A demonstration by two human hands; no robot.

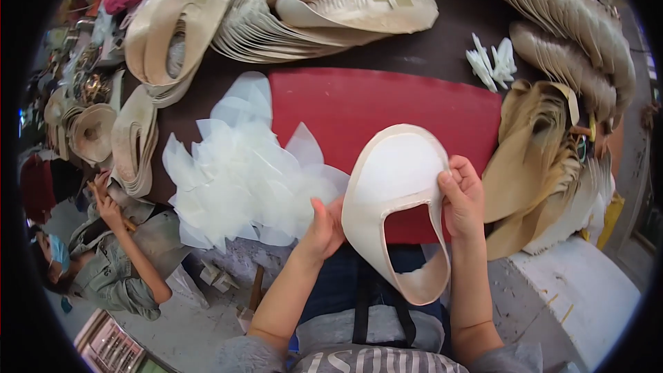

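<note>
Cream upper (394,174), in right hand (465,202), seemingly touching left hand (323,233)

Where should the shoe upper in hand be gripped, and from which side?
Probably pinch the shoe upper by its right rim, from the right, thumb in front, fingers behind: that edge looks thin, and the right hand holds it there.
</note>
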